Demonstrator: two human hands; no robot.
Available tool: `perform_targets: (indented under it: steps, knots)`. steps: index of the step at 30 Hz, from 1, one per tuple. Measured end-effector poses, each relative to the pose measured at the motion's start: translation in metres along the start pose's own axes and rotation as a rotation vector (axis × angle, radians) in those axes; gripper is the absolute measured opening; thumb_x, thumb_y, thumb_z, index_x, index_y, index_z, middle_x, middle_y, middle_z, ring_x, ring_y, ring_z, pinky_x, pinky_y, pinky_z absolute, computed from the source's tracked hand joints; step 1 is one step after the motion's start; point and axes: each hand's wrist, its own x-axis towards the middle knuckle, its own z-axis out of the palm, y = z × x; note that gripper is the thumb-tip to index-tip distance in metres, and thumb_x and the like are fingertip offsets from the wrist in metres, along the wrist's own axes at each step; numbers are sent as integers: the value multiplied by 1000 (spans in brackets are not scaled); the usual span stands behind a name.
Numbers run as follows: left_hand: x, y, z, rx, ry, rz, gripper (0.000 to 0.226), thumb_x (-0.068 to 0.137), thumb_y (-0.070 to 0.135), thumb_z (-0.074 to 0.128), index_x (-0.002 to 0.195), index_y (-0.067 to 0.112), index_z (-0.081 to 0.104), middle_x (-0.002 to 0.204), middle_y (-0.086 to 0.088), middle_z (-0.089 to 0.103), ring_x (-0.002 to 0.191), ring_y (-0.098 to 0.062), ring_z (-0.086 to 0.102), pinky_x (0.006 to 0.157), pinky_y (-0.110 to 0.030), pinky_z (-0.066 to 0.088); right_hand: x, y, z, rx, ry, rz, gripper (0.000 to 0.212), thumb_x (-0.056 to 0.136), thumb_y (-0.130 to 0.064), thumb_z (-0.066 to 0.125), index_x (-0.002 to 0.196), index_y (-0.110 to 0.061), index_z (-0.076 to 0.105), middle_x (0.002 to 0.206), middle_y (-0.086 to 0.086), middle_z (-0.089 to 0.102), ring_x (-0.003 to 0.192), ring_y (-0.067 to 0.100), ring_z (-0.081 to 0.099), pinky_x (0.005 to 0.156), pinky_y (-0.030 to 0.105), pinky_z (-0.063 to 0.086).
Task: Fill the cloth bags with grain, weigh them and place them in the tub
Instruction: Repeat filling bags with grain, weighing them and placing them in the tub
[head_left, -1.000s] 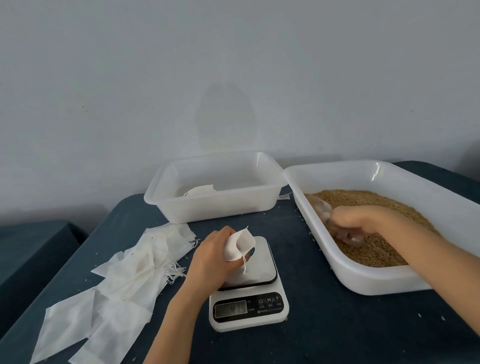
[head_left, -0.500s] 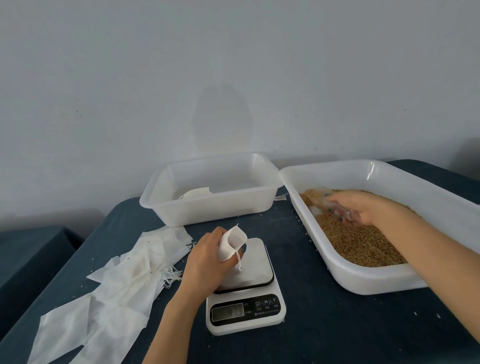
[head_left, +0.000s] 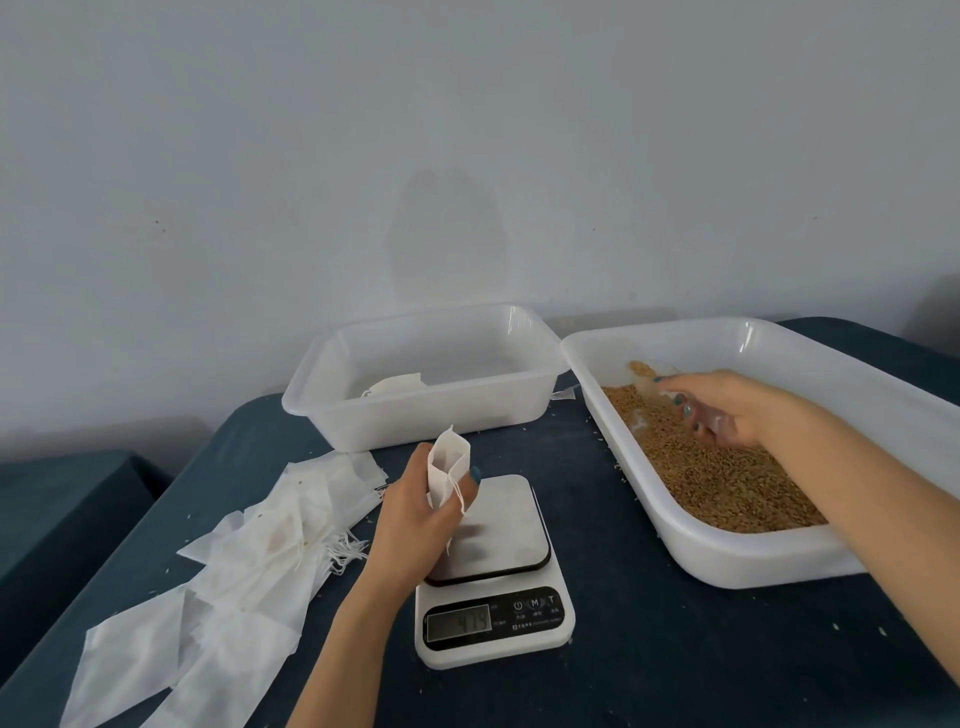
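Note:
My left hand (head_left: 418, 514) holds a small white cloth bag (head_left: 448, 470) upright, its mouth open, over the left edge of the white kitchen scale (head_left: 493, 566). My right hand (head_left: 727, 408) grips a clear plastic scoop (head_left: 652, 376) with some grain in it, lifted just above the brown grain (head_left: 717, 467) in the big white tub (head_left: 727, 561) on the right. A clear tub (head_left: 431, 415) at the back holds one filled bag (head_left: 392, 387).
A pile of flat empty cloth bags (head_left: 234, 571) with strings lies left of the scale on the dark blue table (head_left: 675, 649). Loose grains are scattered on the cloth. A wall stands right behind the tubs. The table edge drops off at the left.
My right hand has come up out of the grain with the scoop and moved toward the tub's back left corner. My left hand has tilted the bag more upright.

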Motion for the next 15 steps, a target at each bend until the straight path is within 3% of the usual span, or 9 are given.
perform_targets:
  steps: [5, 7, 10, 12, 13, 15]
  knots:
    - [-1, 1, 0, -40, -14, -6, 22, 81, 57, 60, 100, 53, 49, 95, 12, 68, 91, -15, 67, 79, -38, 56, -9, -6, 5, -61, 51, -166, 15, 94, -24, 63, 98, -10, 62, 55, -2, 65, 34, 6, 47, 32, 18, 39]
    - [-1, 0, -1, -14, -12, -18, 22, 81, 52, 60, 100, 53, 49, 93, 17, 66, 88, -12, 67, 78, -40, 59, -14, -9, 8, -202, 73, -290, 21, 95, -29, 60, 94, -8, 65, 52, -5, 64, 36, 6, 51, 35, 18, 39]
    - [0, 0, -2, 41, 6, -30, 20, 80, 50, 59, 97, 49, 49, 92, 23, 63, 81, -4, 62, 71, -32, 56, -19, -10, 11, -342, 31, -492, 21, 97, -29, 56, 95, -14, 70, 70, -3, 67, 49, 8, 52, 41, 19, 37]
    - [1, -1, -3, 71, 25, -54, 20, 78, 49, 57, 96, 43, 50, 90, 24, 62, 80, -2, 60, 69, -31, 54, -23, -11, 14, -417, -8, -613, 22, 96, -32, 56, 93, -19, 73, 58, -12, 59, 41, 1, 43, 40, 14, 32]
    - [2, -1, -4, 79, 36, -71, 20, 77, 48, 57, 95, 42, 50, 88, 22, 62, 79, -2, 60, 68, -31, 53, -27, -12, 17, -436, -37, -672, 21, 95, -36, 57, 96, -22, 73, 57, -15, 60, 41, -1, 45, 43, 11, 33]
    - [3, -2, -6, 92, 63, -104, 20, 77, 46, 58, 94, 38, 52, 82, 16, 64, 77, -2, 60, 67, -29, 51, -35, -14, 22, -453, -121, -762, 26, 89, -46, 57, 105, -29, 69, 80, -22, 71, 68, -8, 62, 66, 15, 44]
